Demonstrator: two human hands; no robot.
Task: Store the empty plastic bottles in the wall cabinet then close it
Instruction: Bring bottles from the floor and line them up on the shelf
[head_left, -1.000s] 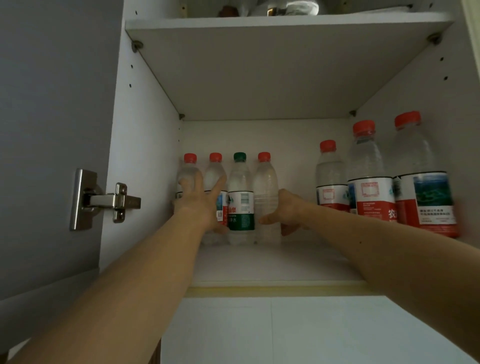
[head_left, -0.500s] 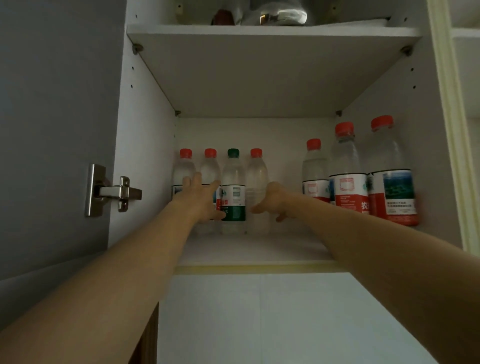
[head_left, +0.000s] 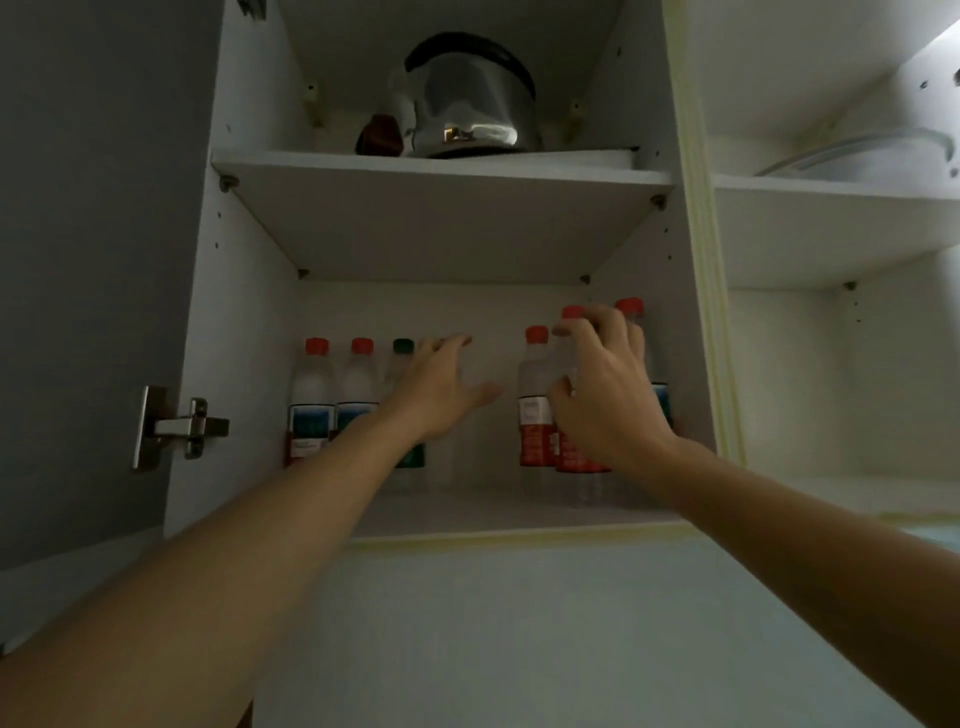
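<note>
Since a second ago our right hand (head_left: 605, 395) has left the left row for the red-labelled bottles (head_left: 535, 410) by the cabinet's right wall (head_left: 670, 332), fingers spread against them, while our left hand (head_left: 441, 389), open, fronts the green-capped bottle (head_left: 404, 353); storing looks finished, with free shelf (head_left: 493, 512) between the groups and the door (head_left: 93, 260) swung wide.

Home kitchen: white wall cabinet (head_left: 249, 322), steel kettle (head_left: 467, 98) (top shelf), bottles (head_left: 310, 400).

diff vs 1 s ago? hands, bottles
The right hand moved right, from the unlabelled bottle in the left row to the red-labelled bottles, fingers spread over them; a grip is not clear. The left hand shifted right and is open. The bottles stand upright as before. The cabinet door stays open.
</note>
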